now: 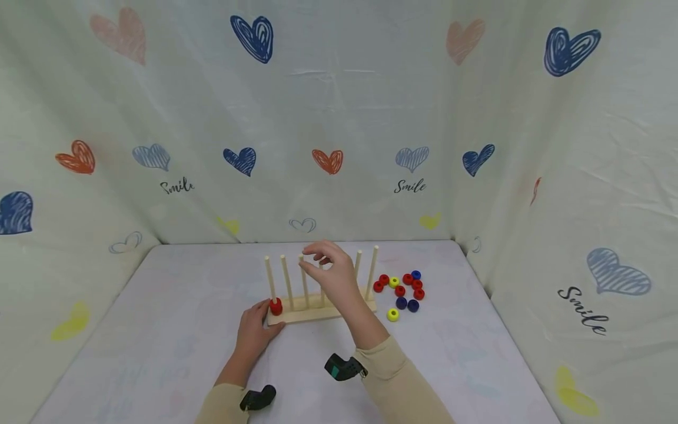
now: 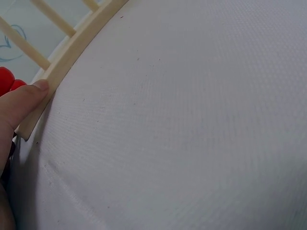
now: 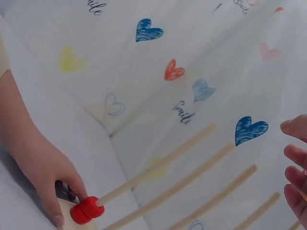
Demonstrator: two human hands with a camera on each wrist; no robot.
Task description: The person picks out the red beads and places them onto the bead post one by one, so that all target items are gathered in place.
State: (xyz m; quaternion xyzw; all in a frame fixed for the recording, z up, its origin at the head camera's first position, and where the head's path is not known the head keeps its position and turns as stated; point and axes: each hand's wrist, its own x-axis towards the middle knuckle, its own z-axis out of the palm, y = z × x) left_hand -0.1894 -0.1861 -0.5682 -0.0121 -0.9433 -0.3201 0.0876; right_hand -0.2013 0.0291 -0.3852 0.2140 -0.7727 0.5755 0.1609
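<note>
A wooden peg rack (image 1: 313, 315) with a row of upright pegs stands on the table. Two red beads (image 3: 87, 210) are stacked at the bottom of its leftmost peg. My left hand (image 1: 253, 334) grips the rack's left end, thumb (image 2: 29, 101) along the front edge of the base beside those beads. Above the middle pegs hovers my right hand (image 1: 338, 278), its thumb and index finger apart near a peg top, with nothing visible between them. At the right side of the right wrist view, its fingertips (image 3: 293, 152) are loosely bent.
Right of the rack lie several loose beads: red beads (image 1: 399, 291), blue beads (image 1: 413, 305) and yellow beads (image 1: 392, 315). A white cloth (image 1: 159, 330) covers the table. Behind it hangs a curtain (image 1: 339, 106) printed with hearts.
</note>
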